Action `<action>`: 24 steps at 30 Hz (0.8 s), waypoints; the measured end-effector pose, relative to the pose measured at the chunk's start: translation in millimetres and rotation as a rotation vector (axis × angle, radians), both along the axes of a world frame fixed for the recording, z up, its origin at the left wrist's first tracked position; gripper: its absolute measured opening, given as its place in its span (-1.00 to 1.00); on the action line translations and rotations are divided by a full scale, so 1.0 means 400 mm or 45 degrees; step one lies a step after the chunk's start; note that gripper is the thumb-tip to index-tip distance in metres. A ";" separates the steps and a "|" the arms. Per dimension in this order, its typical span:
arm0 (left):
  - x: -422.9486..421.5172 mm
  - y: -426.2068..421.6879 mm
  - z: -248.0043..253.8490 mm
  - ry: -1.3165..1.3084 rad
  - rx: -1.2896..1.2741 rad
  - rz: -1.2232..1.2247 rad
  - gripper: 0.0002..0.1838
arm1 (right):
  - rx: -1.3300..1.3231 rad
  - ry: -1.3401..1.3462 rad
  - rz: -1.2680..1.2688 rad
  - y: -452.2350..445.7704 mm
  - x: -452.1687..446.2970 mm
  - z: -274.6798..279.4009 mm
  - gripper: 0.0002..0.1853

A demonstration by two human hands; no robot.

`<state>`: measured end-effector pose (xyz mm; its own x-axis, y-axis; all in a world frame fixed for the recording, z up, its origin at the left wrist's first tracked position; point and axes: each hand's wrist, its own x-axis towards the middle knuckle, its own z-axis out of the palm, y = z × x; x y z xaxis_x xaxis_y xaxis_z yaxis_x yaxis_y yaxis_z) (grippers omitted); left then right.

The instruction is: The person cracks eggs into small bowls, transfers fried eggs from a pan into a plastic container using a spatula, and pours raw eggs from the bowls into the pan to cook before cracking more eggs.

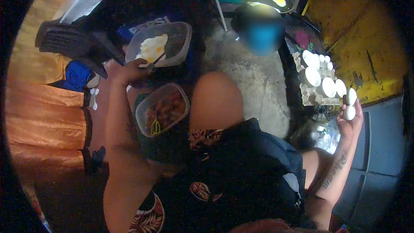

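On the left, my left hand is closed at the near corner of a clear plastic container. Its fingers are around a thin dark-handled utensil, whose end lies over the fried eggs in that container. Out to the right, my right hand holds two white eggs, one above the other, at its fingertips. Just beyond it sits a cardboard egg tray with several small eggs and larger white rounded pieces, some looking like open shells.
A second plastic container holds brownish food and yellow-handled tongs. A round pan with fried eggs stands at the back, behind a blurred blue patch. Crates, a dark chair and a yellow panel surround the concrete floor.
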<state>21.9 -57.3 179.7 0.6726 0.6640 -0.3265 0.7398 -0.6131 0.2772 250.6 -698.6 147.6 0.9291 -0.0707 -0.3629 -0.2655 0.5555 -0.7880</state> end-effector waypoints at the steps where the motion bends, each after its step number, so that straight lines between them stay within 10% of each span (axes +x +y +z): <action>1: 0.014 0.008 -0.005 -0.008 0.175 -0.034 -0.43 | -0.015 0.009 -0.025 0.009 0.000 -0.001 -0.64; 4: 0.070 0.055 -0.060 -0.302 0.614 -0.236 -0.43 | 0.245 0.065 0.197 -0.036 0.031 -0.045 -0.66; 8: 0.265 -0.335 0.023 -1.005 0.006 -0.608 -0.48 | 0.128 0.102 0.382 0.013 0.002 -0.083 -0.61; 16: 0.500 -0.923 -0.091 -0.981 -0.624 -1.785 -0.30 | 0.108 0.075 0.625 0.178 -0.083 -0.100 -0.70; 24: 0.594 -0.999 -0.173 -0.488 -1.438 -1.293 -0.54 | 0.104 0.275 0.522 0.121 -0.060 -0.102 -0.73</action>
